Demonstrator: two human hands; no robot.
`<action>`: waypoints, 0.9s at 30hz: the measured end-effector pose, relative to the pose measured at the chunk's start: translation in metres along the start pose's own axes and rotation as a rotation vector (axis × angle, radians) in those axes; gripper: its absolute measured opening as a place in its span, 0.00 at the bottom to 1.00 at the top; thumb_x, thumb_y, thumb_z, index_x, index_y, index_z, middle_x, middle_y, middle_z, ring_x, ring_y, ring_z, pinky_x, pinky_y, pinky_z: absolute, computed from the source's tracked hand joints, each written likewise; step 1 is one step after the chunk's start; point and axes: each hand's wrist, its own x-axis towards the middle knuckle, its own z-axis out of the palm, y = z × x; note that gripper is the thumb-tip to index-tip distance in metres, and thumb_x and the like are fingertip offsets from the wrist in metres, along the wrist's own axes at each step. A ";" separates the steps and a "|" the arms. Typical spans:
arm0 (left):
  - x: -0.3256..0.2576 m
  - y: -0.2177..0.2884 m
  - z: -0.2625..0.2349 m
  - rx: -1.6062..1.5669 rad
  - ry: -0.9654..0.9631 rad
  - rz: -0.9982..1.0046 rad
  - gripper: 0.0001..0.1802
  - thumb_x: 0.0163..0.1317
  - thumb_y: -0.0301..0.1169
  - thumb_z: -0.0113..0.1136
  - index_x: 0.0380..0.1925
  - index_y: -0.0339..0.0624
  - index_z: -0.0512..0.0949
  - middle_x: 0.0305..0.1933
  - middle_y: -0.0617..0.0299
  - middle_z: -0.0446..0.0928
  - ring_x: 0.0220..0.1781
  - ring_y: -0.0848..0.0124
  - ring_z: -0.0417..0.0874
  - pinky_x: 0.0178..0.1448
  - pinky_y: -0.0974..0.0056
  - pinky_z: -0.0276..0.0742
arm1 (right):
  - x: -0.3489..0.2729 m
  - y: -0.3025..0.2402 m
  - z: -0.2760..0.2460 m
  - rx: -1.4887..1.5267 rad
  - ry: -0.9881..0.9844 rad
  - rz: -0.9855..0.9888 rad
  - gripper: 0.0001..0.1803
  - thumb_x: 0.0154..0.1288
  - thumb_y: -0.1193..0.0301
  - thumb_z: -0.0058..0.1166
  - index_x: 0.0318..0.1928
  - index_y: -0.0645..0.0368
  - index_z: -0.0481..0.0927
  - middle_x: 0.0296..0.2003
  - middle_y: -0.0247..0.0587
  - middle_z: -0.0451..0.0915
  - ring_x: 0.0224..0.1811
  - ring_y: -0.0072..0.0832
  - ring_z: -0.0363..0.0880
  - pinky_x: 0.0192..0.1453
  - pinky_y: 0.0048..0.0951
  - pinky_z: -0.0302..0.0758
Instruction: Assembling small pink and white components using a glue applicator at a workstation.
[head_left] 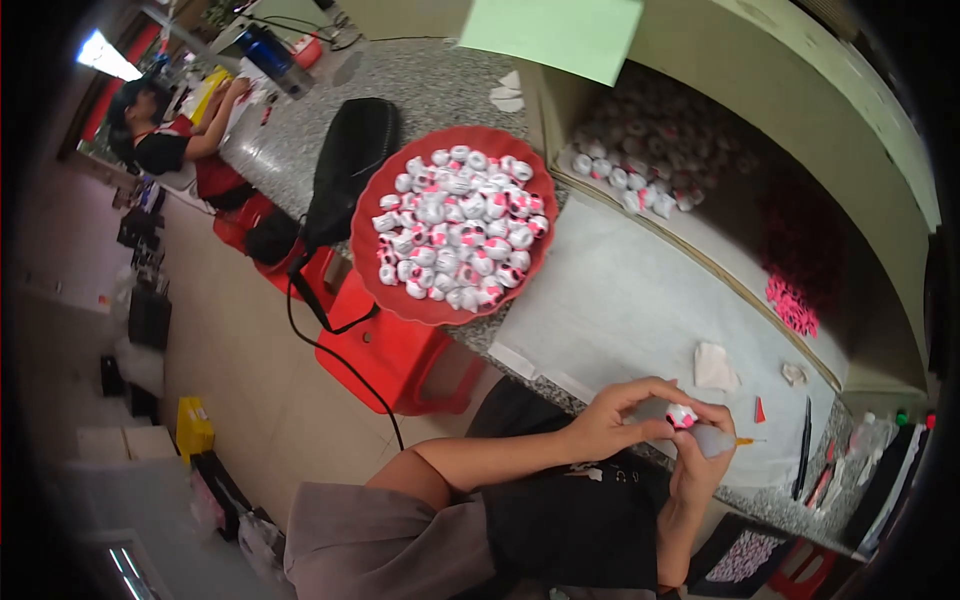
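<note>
My left hand [622, 418] pinches a small white figurine with pink patches [681, 416] between its fingers and thumb, just above the near edge of the worktop. Close against it, my right hand [692, 462] has its fingertips at the figurine's other side. Tucked in that right hand is a translucent squeeze bottle [712, 440] whose thin orange nozzle points right. Beyond the hands, a crumpled white cloth or tissue [714, 367] lies on the white paper sheet [625, 285]. A red scalloped bowl [368, 200] to the left is heaped with similar white and pink figurines [460, 225].
More figurines [630, 182] and bright pink pieces [792, 305] fill the shelf [700, 255] behind the sheet. A black pen-like tool [803, 450] lies at right. Left of the bowl are a black bag [350, 165] and red stool [370, 335]. Another person [165, 150] sits at far left.
</note>
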 end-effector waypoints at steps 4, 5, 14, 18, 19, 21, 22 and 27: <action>-0.010 0.009 -0.005 0.029 0.029 0.074 0.12 0.53 0.23 0.54 0.39 0.35 0.72 0.41 0.58 0.74 0.48 0.69 0.72 0.65 0.56 0.50 | -0.004 -0.001 0.014 0.055 -0.101 -0.018 0.15 0.43 0.85 0.55 0.34 0.66 0.69 0.30 0.42 0.70 0.28 0.26 0.72 0.30 0.20 0.73; -0.012 0.011 -0.007 0.100 0.028 0.117 0.11 0.53 0.23 0.54 0.38 0.35 0.73 0.41 0.58 0.75 0.48 0.69 0.73 0.65 0.56 0.52 | -0.004 0.001 0.015 0.050 -0.114 -0.047 0.14 0.43 0.85 0.54 0.34 0.66 0.69 0.29 0.43 0.70 0.27 0.26 0.72 0.30 0.21 0.73; -0.031 0.087 -0.088 1.104 0.595 0.539 0.10 0.47 0.17 0.55 0.31 0.36 0.75 0.38 0.56 0.71 0.40 0.68 0.72 0.46 0.67 0.68 | 0.027 0.003 0.060 -0.075 -0.302 0.147 0.22 0.47 0.81 0.52 0.45 0.64 0.64 0.33 0.41 0.70 0.22 0.20 0.68 0.22 0.17 0.68; -0.030 0.142 -0.153 1.607 0.769 0.415 0.16 0.48 0.21 0.57 0.40 0.38 0.73 0.44 0.56 0.69 0.48 0.62 0.69 0.52 0.63 0.63 | 0.022 -0.001 0.014 -0.148 -0.276 0.017 0.25 0.49 0.78 0.50 0.48 0.56 0.56 0.38 0.42 0.63 0.21 0.19 0.67 0.17 0.16 0.64; -0.023 0.142 -0.148 1.723 0.783 0.372 0.18 0.49 0.23 0.57 0.43 0.39 0.72 0.47 0.55 0.69 0.50 0.59 0.68 0.55 0.61 0.60 | 0.018 -0.002 0.000 -0.074 -0.240 0.074 0.22 0.51 0.76 0.48 0.46 0.56 0.57 0.39 0.43 0.63 0.21 0.22 0.68 0.19 0.18 0.66; -0.003 0.132 -0.122 1.637 0.649 0.460 0.19 0.47 0.22 0.57 0.43 0.39 0.73 0.47 0.54 0.70 0.51 0.60 0.68 0.55 0.60 0.60 | 0.009 -0.006 -0.020 -0.006 -0.151 0.115 0.18 0.53 0.75 0.46 0.44 0.56 0.57 0.39 0.43 0.63 0.22 0.24 0.69 0.22 0.20 0.68; 0.008 0.121 -0.100 1.536 0.554 0.459 0.18 0.46 0.21 0.58 0.42 0.38 0.73 0.46 0.54 0.71 0.50 0.60 0.69 0.55 0.60 0.61 | 0.006 -0.008 -0.029 -0.004 -0.063 0.102 0.15 0.55 0.73 0.44 0.43 0.57 0.58 0.39 0.43 0.63 0.24 0.26 0.70 0.26 0.24 0.69; 0.116 0.036 0.029 1.157 -0.329 0.249 0.08 0.48 0.25 0.56 0.31 0.38 0.77 0.31 0.56 0.75 0.34 0.60 0.74 0.39 0.64 0.69 | -0.002 -0.015 -0.084 -0.118 0.200 -0.130 0.14 0.59 0.70 0.42 0.44 0.63 0.62 0.36 0.44 0.69 0.31 0.28 0.71 0.34 0.30 0.69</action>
